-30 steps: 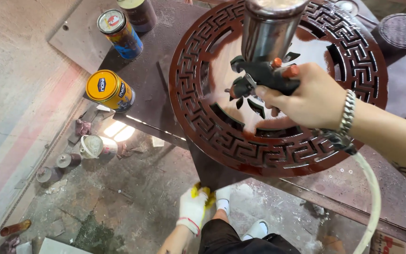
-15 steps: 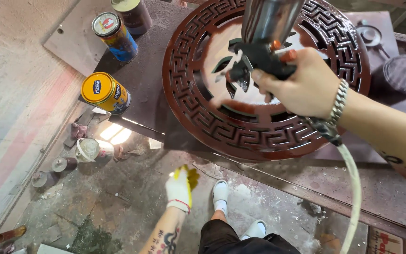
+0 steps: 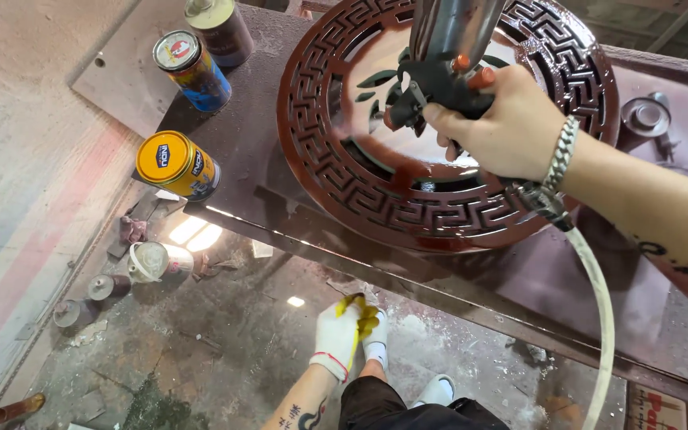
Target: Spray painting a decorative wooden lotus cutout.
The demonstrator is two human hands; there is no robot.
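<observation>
Right hand grips spray gun over panel, mostly glossy red-brown; gloved left hand hangs loosely curled, empty

Three cans stand left of the carved disc (both on the table).

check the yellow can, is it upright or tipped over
Tipped over: the yellow can lies on its side at the edge of the dark workbench, its round yellow end facing outward.

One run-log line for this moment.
right hand: grips spray gun over round carved panel | left hand: gloved, hanging low, holding nothing
</observation>
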